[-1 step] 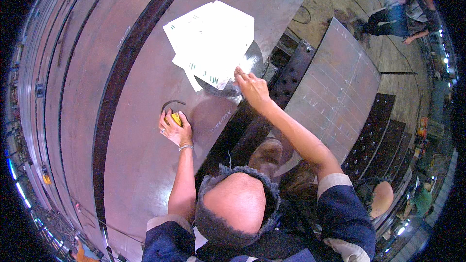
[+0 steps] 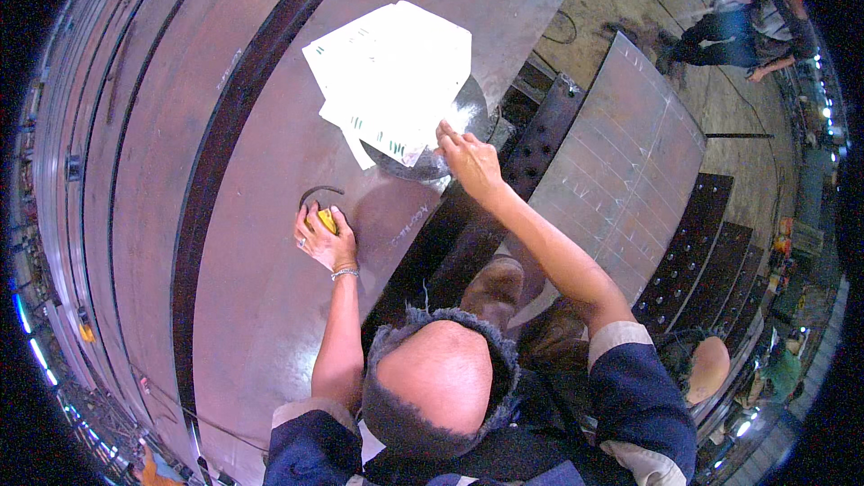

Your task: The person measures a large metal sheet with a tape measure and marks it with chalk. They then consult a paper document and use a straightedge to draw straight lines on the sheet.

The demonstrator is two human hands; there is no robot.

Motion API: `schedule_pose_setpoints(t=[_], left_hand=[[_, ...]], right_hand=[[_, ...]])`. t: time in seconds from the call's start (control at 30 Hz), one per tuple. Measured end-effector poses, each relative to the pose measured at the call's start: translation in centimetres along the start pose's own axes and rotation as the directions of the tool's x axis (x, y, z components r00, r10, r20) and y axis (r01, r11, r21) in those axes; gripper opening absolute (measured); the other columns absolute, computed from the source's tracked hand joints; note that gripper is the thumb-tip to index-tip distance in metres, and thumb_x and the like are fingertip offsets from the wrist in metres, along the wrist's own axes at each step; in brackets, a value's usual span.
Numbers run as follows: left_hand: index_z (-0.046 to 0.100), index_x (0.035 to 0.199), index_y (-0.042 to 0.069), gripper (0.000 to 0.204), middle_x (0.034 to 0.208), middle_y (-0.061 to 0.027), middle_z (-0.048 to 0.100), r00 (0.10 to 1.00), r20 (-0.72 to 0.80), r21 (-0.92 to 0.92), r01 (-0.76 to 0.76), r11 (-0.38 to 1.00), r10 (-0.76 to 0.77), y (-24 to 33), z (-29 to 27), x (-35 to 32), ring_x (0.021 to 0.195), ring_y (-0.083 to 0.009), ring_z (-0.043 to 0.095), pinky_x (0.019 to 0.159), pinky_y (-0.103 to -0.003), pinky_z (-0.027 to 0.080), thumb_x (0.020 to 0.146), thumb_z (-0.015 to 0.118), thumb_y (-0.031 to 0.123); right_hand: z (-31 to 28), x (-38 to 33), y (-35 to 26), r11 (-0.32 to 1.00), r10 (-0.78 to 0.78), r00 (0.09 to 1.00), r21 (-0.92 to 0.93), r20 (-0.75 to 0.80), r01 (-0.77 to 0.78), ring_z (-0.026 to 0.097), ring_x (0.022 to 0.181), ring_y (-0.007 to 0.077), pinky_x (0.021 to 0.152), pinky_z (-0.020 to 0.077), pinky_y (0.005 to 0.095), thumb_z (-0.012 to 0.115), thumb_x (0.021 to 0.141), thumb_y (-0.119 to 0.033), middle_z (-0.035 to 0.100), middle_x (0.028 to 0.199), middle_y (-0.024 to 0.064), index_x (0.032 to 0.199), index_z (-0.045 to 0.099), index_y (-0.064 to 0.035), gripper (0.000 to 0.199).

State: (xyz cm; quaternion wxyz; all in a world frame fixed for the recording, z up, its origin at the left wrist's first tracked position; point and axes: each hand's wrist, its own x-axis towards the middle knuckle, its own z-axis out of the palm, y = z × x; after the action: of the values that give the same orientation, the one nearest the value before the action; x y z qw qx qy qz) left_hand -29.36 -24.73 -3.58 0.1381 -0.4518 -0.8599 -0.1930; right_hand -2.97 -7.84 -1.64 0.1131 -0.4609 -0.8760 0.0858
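Clasping a yellow tape measure on the steel plate, nearer the person than the papers, left hand's grip wrapped round it; right hand bent-fingered at papers' near right edge, its grip's closure unclear.

On the left hand a ring is being worn, beyond a silvery bracelet. Below the bracelet and well to its right, navy sleeves with pale cuffs are being worn.
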Motion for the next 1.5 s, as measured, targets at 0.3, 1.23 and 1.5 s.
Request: schedule_pose_setpoints(t=[0.3, 1.23, 1.5], left_hand=[[0.065, 0.116, 0.009, 0.035, 0.13, -0.0117, 0.058, 1.0, 0.015, -0.001, 0.021, 1.0, -0.021, -0.1, -0.2, 0.2, 0.123, -0.0342, 0.052, 0.1, -0.052, 0.041, 0.091, 0.066, 0.035], [0.064, 0.117, 0.011, 0.035, 0.13, -0.0096, 0.057, 0.999, 0.022, 0.026, 0.024, 0.999, -0.025, 0.2, -0.1, 0.0, 0.122, -0.0331, 0.052, 0.1, -0.052, 0.041, 0.093, 0.064, 0.037], [0.064, 0.117, 0.012, 0.036, 0.13, -0.0093, 0.057, 0.999, 0.018, 0.025, 0.026, 0.999, -0.026, 0.0, 0.1, -0.2, 0.123, -0.0326, 0.052, 0.099, -0.052, 0.042, 0.092, 0.064, 0.037]], right_hand=[[-0.1, 0.9, 0.1, 0.997, 0.076, 0.997, 0.0, 0.032, -0.076, 0.071, 0.087, 0.027, 0.066, 0.0598, 0.0395, 0.06, 0.095, -0.022, 0.062, 0.138, 0.008, 0.126, 0.06, -0.0048, 0.035], [1.0, -2.2, -3.2, 0.99, 0.115, 0.993, 0.085, 0.022, -0.116, 0.073, 0.07, 0.031, 0.059, 0.0585, 0.0411, 0.064, 0.091, -0.018, 0.062, 0.136, 0.0115, 0.122, 0.06, -0.005, 0.034], [1.0, -1.4, -4.2, 0.96, 0.225, 0.974, 0.179, -0.038, -0.215, 0.066, 0.104, 0.0316, 0.078, 0.0589, 0.0402, 0.068, 0.088, -0.016, 0.055, 0.14, 0.0222, 0.114, 0.061, -0.003, 0.03]])
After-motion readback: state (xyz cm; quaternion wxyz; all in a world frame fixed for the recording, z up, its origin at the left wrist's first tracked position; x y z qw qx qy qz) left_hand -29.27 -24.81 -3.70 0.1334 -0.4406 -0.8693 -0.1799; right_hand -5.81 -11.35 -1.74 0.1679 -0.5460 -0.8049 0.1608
